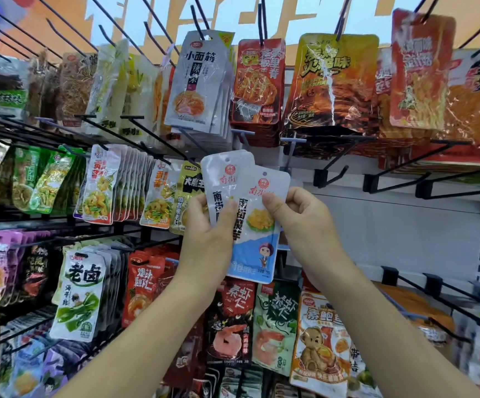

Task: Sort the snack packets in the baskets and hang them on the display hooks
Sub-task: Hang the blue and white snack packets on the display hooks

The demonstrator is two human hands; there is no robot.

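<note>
Holding item: two matching snack packets, white above and blue below, raised in front of the hook wall at middle height.

- Rear packet point(224, 179): gripped by the left hand point(207, 225). The thumb lies on the printed face and the other fingers curl out of sight behind it. It stands nearly upright, with its long axis vertical.
- Front packet point(257, 242): overlaps the rear packet's right edge and touches it. The right hand point(300, 222) pinches it, thumb on the face near the upper right and the remaining fingers curled behind the right edge. Its long axis is close to vertical, with the top leaning a little to the right.
- Orientation, both packets: printed face toward the person, hang hole at the top, blue end pointing down. The hole of the front packet point(264, 174) sits above the right thumb and is uncovered.
- Fingers: both sets are clamped on a packet, and neither hand is free.
- Target relation: a bare black hook point(330, 174) stands just to the right of the front packet's top and farther back, on the white panel. The right hand is the nearer one to it. The hooks to the left are already loaded.
- Assessment: the front packet is probably the next to hang. Its hole would have to go right and away, onto the hook tip, while the left hand keeps the rear packet clear. Separating the overlapped pair looks like the delicate part.
</note>
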